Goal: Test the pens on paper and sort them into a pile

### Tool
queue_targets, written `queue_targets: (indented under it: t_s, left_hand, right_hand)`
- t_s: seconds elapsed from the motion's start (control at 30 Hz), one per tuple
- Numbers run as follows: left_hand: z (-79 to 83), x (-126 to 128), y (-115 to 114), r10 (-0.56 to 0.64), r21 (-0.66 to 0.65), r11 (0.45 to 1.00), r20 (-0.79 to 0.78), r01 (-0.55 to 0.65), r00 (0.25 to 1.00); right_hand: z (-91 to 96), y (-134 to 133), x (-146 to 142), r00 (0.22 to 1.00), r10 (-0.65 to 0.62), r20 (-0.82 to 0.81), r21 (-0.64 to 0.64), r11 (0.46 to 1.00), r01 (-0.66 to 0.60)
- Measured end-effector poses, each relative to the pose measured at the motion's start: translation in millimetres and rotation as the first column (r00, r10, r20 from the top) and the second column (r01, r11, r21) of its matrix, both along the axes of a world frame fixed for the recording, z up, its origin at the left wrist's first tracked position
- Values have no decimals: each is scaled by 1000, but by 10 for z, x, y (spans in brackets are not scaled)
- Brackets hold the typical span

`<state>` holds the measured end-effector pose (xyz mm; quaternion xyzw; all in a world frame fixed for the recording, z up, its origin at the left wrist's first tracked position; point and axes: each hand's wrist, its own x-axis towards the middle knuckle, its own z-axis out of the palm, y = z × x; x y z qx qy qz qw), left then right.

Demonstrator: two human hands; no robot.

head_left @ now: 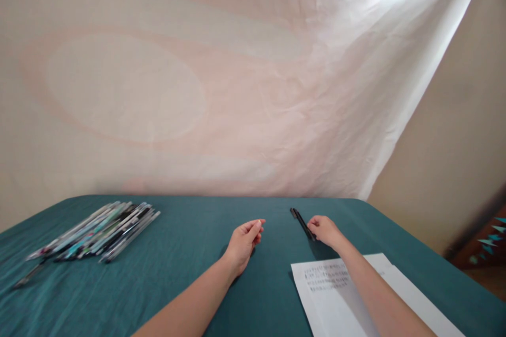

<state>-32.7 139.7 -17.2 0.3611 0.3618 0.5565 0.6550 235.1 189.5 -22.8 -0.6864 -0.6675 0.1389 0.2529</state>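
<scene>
My right hand [324, 230] is closed around the near end of a black pen [300, 221], which points away and to the left just above the teal tablecloth [190, 274]. My left hand [244, 242] hovers over the cloth at the middle, fingers loosely curled, thumb and forefinger near each other, nothing visible in them. A white sheet of paper [328, 295] with a few lines of handwriting lies under my right forearm.
A pile of several pens [95, 231] lies at the left of the table, with one loose pen [27, 276] nearer the left edge. A pale pink cloth [197, 89] hangs behind the table. The table's right edge drops off beside the paper.
</scene>
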Motion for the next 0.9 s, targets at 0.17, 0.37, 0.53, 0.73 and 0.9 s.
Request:
queue_targets:
  t_s: [0.17, 0.37, 0.53, 0.73, 0.9]
  left_hand:
    - [11, 8, -33, -19, 62, 998, -92, 24, 996]
    - [32, 18, -73, -35, 169, 982, -280, 85, 959]
    - [51, 29, -100, -32, 269, 954, -358, 135, 933]
    - [78, 26, -121, -18, 274, 950, -430, 150, 903]
    - [85, 33, -128, -35, 258, 951, -465, 173, 885]
  right_hand:
    - [309, -154, -248, 998, 60, -24, 101, 993, -57]
    - [562, -473, -886, 878, 451, -159, 198, 886, -420]
    - [468, -573, -1146, 813, 482, -327, 200, 876, -439]
    - [323, -494, -1123, 750, 299, -590, 45, 940, -339]
    - [328, -524, -1134, 695, 258, -671, 9, 940, -340]
